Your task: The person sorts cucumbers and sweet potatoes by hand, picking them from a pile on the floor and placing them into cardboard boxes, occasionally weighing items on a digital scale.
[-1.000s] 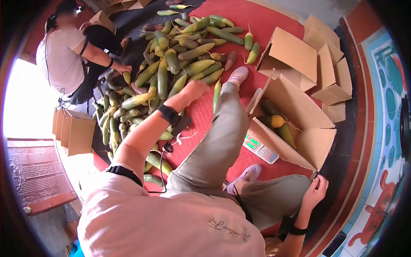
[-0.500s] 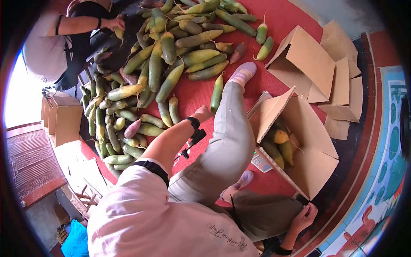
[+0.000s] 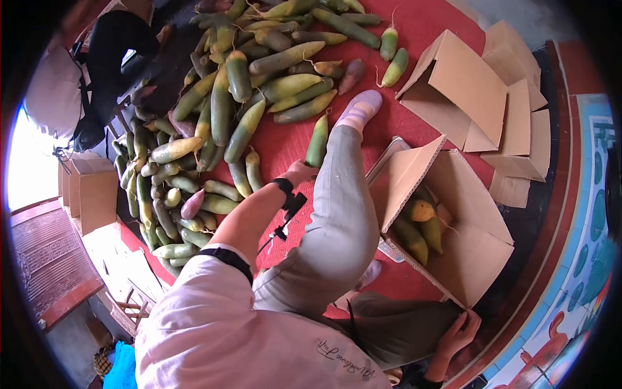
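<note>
My left hand point(image 3: 300, 173) is at the lower end of a green radish point(image 3: 317, 142) lying on the red carpet point(image 3: 291, 139) beside my outstretched leg. Its fingers are partly hidden, and it looks closed around that end. My right hand point(image 3: 461, 332) rests at the bottom corner of an open cardboard box point(image 3: 470, 227), its fingers bent at the box edge. Inside the box lie several green radishes point(image 3: 410, 238), one with a yellowish end. A big pile of green radishes point(image 3: 238, 133), with a few reddish ones, spreads left of my leg.
Empty cardboard boxes point(image 3: 470, 84) stand at the upper right. Another person point(image 3: 58, 91) is at the upper left beside the pile. A brown carton point(image 3: 97, 191) stands at the left. A scale point(image 3: 391, 249) shows partly under the open box.
My left hand has reached the green radish by my leg. The view has shifted slightly. The other person's hand has drawn back, and the radish it held no longer shows.
</note>
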A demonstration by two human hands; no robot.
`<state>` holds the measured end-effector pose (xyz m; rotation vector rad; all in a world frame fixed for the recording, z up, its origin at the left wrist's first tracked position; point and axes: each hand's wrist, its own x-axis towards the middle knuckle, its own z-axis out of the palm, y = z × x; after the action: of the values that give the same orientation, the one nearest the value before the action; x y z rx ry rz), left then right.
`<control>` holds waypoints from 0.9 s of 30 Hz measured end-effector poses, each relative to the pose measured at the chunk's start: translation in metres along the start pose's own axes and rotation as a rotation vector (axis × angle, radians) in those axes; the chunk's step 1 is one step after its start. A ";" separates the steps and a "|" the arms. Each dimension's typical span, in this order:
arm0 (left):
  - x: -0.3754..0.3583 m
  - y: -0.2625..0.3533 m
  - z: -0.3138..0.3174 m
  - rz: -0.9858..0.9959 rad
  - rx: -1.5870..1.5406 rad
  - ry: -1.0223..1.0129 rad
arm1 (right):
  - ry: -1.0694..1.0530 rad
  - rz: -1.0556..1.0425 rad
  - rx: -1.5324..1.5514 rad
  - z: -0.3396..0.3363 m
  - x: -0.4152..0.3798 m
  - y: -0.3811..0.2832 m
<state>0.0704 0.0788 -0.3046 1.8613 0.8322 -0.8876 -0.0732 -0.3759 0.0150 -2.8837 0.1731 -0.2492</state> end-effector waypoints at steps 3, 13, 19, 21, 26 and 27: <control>-0.012 -0.028 -0.033 0.004 -0.235 -0.177 | 0.015 -0.009 0.016 -0.001 -0.003 0.003; -0.092 -0.119 -0.094 -0.040 0.723 -0.295 | 0.039 0.000 0.052 -0.003 -0.013 0.006; -0.072 -0.115 -0.038 0.219 0.878 0.197 | 0.032 -0.016 0.061 -0.002 -0.013 0.011; -0.071 -0.088 -0.015 0.238 0.953 0.163 | 0.030 -0.015 0.040 -0.001 -0.012 0.011; -0.057 -0.067 0.044 0.320 1.093 0.013 | 0.021 -0.002 0.002 0.000 -0.012 0.015; -0.064 -0.055 0.050 0.344 1.140 0.034 | 0.005 0.016 -0.005 0.000 -0.012 0.017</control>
<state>-0.0201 0.0424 -0.2924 2.8575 -0.0892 -1.2204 -0.0865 -0.3901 0.0090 -2.8857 0.1972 -0.2529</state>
